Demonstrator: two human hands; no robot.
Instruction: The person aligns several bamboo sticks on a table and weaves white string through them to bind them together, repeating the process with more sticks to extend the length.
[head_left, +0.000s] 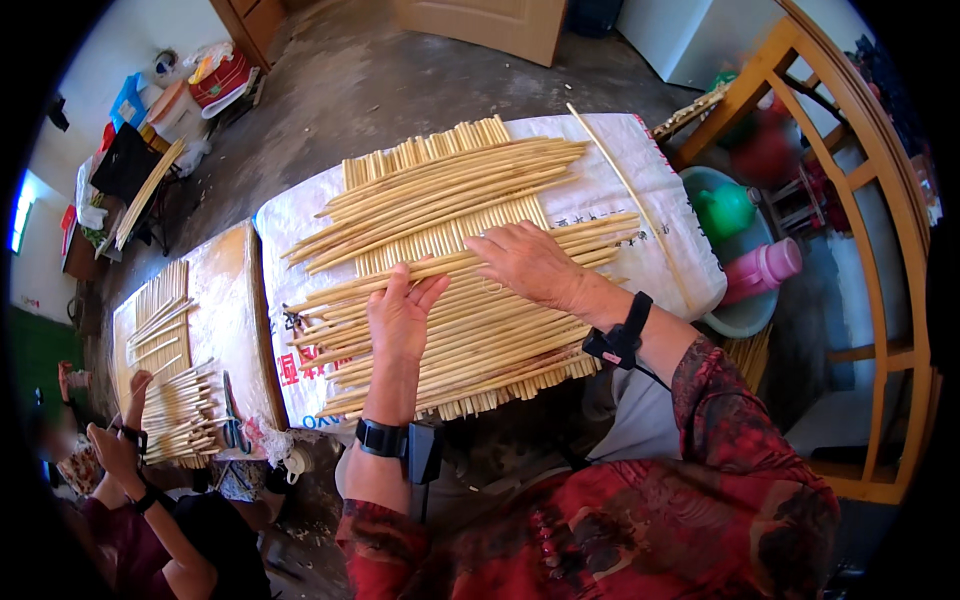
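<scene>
On the cloth-covered table, pale yellow stalks cross each other in a woven mat (450, 345). My left hand (402, 305) pinches one long stalk (440, 264) at the mat's middle, thumb on top and fingers bent below. Farther right, my right hand (528, 262) lies palm down over the same stalk, its fingers curled onto it near the edge of the bare upright stalks (460, 238). Its fingertips are partly hidden. Beyond the hands, a loose bunch of long stalks (440, 190) rests across the upright ones.
One single stalk (630, 190) lies apart at the table's right. Beside it, a basin (745, 318) holds a green bottle (727, 212) and a pink bottle (765, 270). A wooden frame (850, 180) stands at right. At left, another person's hands (115, 450) are near stalks and scissors (233, 415).
</scene>
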